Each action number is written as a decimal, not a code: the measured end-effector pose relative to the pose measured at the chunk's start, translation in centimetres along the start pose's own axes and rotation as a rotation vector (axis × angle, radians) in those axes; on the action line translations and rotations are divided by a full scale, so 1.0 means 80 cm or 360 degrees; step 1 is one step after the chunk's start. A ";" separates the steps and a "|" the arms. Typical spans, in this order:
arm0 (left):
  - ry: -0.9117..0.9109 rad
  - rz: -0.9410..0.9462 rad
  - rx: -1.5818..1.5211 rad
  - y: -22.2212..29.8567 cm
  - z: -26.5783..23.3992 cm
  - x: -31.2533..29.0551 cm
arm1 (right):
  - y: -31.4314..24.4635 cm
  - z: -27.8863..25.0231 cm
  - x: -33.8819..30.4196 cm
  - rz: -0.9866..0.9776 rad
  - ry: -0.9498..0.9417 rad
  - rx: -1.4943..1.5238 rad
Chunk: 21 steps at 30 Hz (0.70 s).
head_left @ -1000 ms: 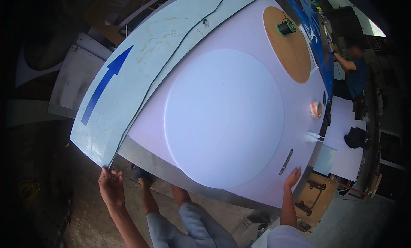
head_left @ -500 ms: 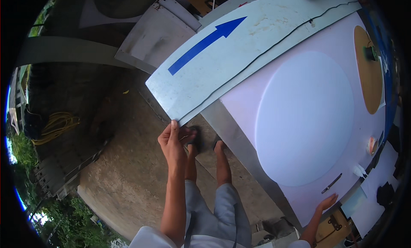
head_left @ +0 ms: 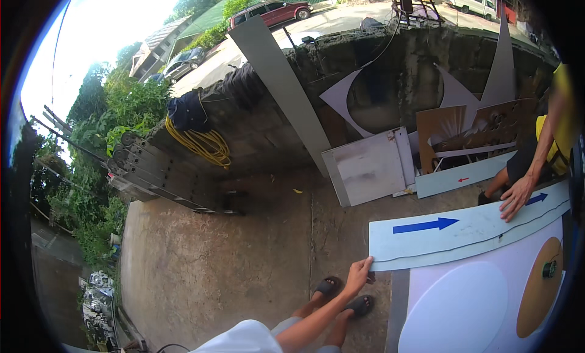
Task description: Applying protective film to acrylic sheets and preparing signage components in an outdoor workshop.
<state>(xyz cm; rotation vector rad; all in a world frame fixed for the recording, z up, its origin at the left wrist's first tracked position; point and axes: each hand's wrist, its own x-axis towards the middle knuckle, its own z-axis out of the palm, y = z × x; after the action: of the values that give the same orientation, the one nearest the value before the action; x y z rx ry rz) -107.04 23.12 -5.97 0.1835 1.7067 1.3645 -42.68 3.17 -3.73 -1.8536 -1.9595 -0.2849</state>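
A long pale green panel (head_left: pixel 420 246) lies across the far edge of the table, its left end overhanging. It bears blue arrows and a dark wavy line along its length. My left hand (head_left: pixel 359 277) pinches the panel's near left corner, thumb on top and fingers beneath. On the far side, another person's hand (head_left: pixel 518 197) rests spread on the panel. Nearer to me, a large white oval (head_left: pixel 454 310) sits on the white sheet (head_left: pixel 521 250) covering the table. To its right is a brown oval board (head_left: pixel 536 304) bearing a small dark green round object (head_left: pixel 549 268). My right hand is out of view.
Against the block wall (head_left: pixel 390 60) lean white boards (head_left: pixel 368 170), cut-out sheets (head_left: pixel 450 88) and a tall grey strip (head_left: pixel 277 73). A coiled yellow cable (head_left: pixel 198 143) hangs on the left. Concrete floor (head_left: pixel 244 249) lies left of the table, with my sandalled feet beside it.
My view has swung up and leftward, bringing the wall, street and other person into sight. My left hand still grips the panel corner. My right hand, before near the table's front edge, has left view.
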 end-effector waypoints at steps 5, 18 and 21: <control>0.0121 -0.0060 0.0190 0.007 0.013 -0.001 | -0.322 0.112 0.132 0.0219 0.0035 0.0093; 0.0144 -0.0035 0.0095 -0.001 0.023 0.013 | -0.570 0.208 0.270 -0.0129 -0.0728 0.1203; 0.0009 -0.0093 -0.0218 -0.009 0.010 0.017 | -0.594 0.211 0.277 -0.0523 -0.0588 0.0955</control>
<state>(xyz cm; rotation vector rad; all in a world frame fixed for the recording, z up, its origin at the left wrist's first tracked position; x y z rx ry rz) -106.97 24.20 -7.31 0.0521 1.6040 1.4339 -92.71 26.19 -2.36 -1.2559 -2.2570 0.5383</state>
